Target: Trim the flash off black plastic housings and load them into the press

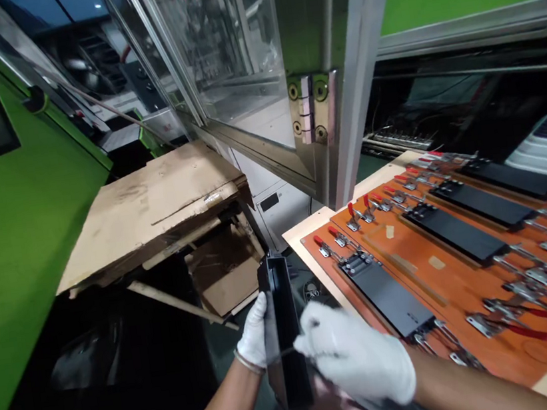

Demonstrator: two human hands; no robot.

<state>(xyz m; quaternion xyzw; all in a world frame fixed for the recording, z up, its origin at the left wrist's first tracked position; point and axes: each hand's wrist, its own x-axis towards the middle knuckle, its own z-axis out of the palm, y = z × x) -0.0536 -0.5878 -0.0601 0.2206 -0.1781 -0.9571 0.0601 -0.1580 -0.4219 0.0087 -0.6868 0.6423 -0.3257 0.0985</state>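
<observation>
A long black box-shaped part (284, 338), its hollow side showing, is held upright in front of my body. My gloved left hand (255, 334) grips its left side. To the right of the part is my gloved right hand (350, 349), fingers pinched together at its right edge. A thin dark sliver sticks out from those fingertips toward the hollow; its kind is too blurred to tell. On the orange fixture board (448, 303) to the right, several flat black panels (386, 294) sit between red-handled toggle clamps (507, 319).
A cardboard-topped table (152, 201) stands at the left, with an open cardboard box (226, 268) beneath it. Ahead, a metal-framed clear door (328, 137) hangs close to the board's far corner. Green machine panels (15, 198) rise at the left and upper right.
</observation>
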